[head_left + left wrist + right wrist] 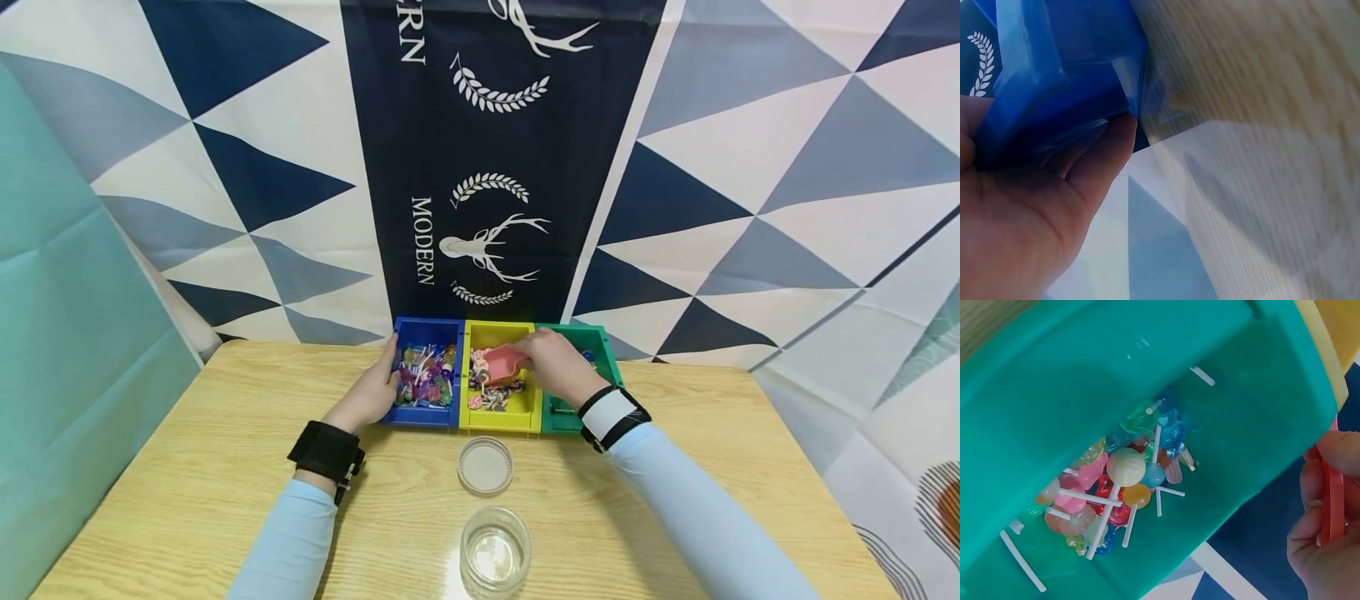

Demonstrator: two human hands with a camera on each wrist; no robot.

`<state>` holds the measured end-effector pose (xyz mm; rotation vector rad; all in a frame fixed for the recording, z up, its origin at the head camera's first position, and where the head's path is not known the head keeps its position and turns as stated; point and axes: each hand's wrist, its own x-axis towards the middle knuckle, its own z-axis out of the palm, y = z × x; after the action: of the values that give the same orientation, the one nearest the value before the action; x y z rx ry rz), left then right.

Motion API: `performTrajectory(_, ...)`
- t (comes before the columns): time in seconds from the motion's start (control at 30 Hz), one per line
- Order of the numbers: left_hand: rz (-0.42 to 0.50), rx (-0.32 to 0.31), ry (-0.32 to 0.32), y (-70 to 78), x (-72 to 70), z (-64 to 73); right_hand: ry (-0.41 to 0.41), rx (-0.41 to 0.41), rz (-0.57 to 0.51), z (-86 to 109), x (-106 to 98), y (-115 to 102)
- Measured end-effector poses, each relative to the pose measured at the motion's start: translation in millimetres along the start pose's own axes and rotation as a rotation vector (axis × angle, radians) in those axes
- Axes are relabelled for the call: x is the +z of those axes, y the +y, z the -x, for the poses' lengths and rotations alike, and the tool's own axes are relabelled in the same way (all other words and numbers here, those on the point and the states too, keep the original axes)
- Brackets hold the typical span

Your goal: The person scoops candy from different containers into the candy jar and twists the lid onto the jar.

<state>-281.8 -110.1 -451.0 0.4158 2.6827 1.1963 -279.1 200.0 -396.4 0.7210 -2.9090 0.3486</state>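
My right hand [557, 363] pinches the handle of a pink scoop [502, 365], whose bowl lies low in the yellow bin [528, 419] among swirl-patterned lollipops [491, 398]. In the right wrist view only the red-pink handle [1333, 506] shows, between thumb and fingers. At the far left of the row, my left hand [369, 393] grips the outer side of the blue bin [423, 417], thumb near the rim. The left wrist view has the fingers [1107, 153] curled against the blue wall. Wrapped candies [427, 375] fill the blue bin's floor.
A green bin [1260, 450] with small colourful lollipops [1125, 467] adjoins the yellow one, under my right wrist. Nearer on the wooden table [187, 475] are a round lid [485, 466] and a clear jar [495, 552]. A patterned cloth [300, 208] hangs right behind the bins.
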Motion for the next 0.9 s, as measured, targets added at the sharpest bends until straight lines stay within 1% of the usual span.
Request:
performTrajectory(0.1,0.01,0.0,0.002,0.3,0.0,-0.3,-0.016,0.012,-0.011,-0.8,0,0)
performTrajectory(0.3,0.018,-0.001,0.004,-0.5,-0.1,-1.0,-0.053,-0.009,0.015,-4.1,4,-1)
performTrajectory(0.43,0.014,-0.005,0.011,-0.6,0.0,-1.2,-0.114,0.013,-0.072,-5.8,5,-6)
performTrajectory(0.53,0.006,-0.004,0.013,-0.1,0.5,-1.1,-0.144,0.015,-0.109,-5.5,9,-10)
performTrajectory(0.6,0.009,-0.006,0.012,0.3,0.8,-0.8,-0.128,0.012,-0.098,-4.1,12,-12)
performTrajectory(0.7,0.009,-0.012,0.01,-0.3,1.1,-0.9,-0.077,0.016,-0.094,-0.5,17,-11)
performTrajectory(0.9,0.005,-0.011,0.022,0.4,0.9,0.6,0.027,0.02,-0.153,8.8,25,-5)
